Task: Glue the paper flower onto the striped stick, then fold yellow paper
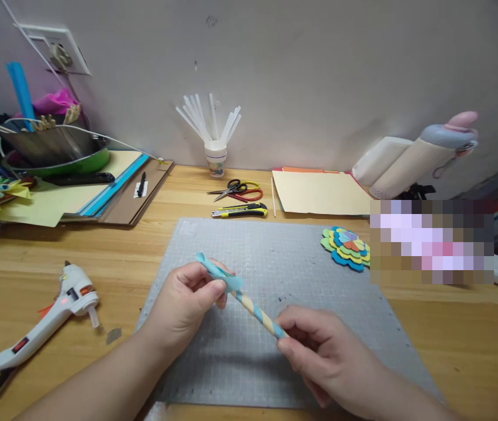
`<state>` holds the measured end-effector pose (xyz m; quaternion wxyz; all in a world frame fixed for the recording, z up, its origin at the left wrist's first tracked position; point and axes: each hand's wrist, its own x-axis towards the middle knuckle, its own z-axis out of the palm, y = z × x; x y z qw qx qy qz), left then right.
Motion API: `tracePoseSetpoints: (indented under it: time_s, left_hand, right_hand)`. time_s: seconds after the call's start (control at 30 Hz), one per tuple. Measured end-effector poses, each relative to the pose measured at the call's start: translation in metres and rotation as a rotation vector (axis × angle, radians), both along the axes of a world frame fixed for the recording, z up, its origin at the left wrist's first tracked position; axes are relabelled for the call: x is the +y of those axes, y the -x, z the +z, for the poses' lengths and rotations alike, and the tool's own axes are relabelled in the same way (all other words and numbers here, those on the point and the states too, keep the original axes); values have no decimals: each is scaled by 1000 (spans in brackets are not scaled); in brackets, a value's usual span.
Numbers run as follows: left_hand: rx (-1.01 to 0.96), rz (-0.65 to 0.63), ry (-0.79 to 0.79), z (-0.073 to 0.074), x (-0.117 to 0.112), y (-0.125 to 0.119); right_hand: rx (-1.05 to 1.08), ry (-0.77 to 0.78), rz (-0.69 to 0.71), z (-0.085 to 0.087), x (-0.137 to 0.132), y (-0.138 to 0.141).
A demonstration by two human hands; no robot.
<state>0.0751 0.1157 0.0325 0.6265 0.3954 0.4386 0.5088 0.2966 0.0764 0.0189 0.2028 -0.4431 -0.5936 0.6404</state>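
Note:
A slim stick (255,310) wound in a spiral of blue and cream slants across the view, held above the grey cutting mat (319,374). My left hand (196,292) pinches its upper end, where a loose light-blue paper strip (232,282) sticks out past the fingers. Closed round the lower end is my right hand (319,345), its fingertips on the stick's blue tip. A layered paper flower (348,250) in blue, green and yellow lies on the mat's far right corner.
A white hot glue gun (51,310) lies at left. Behind the mat are a yellow utility knife (240,210), scissors (235,189) and a paper cup (216,159) of white sticks. Cream paper (325,193) and a bottle (419,155) are at right; a metal pot (56,143) stands at left.

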Motion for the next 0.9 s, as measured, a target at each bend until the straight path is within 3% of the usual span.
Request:
tracePoseSetpoints:
  time_s: [0.2, 0.33, 0.4, 0.47, 0.57, 0.63, 0.73, 0.9]
  left_hand:
    - [-19, -4, 37, -5, 2, -2]
    - [-47, -7, 74, -7, 5, -5]
    - [-71, -13, 92, -8, 7, -5]
    - [-95, -20, 108, -9, 8, -4]
    - [-116, -25, 121, -10, 9, -2]
    - [-116, -29, 120, -10, 9, -1]
    - [-96, -28, 94, -8, 9, 1]
    - [-29, -4, 29, -4, 8, 4]
  right_hand:
    - [-234, -472, 15, -1, -1, 2]
    - [-283, -584, -19, -4, -4, 3]
    - [-185, -436, -70, -5, -5, 4]
    - [27, -87, -69, -4, -4, 6]
    - [413, 480, 64, -1, 1, 7]
    - [577, 689, 168, 0, 5, 5]
    - [618, 720, 184, -2, 9, 2]
    - [311, 432, 57, -3, 9, 2]
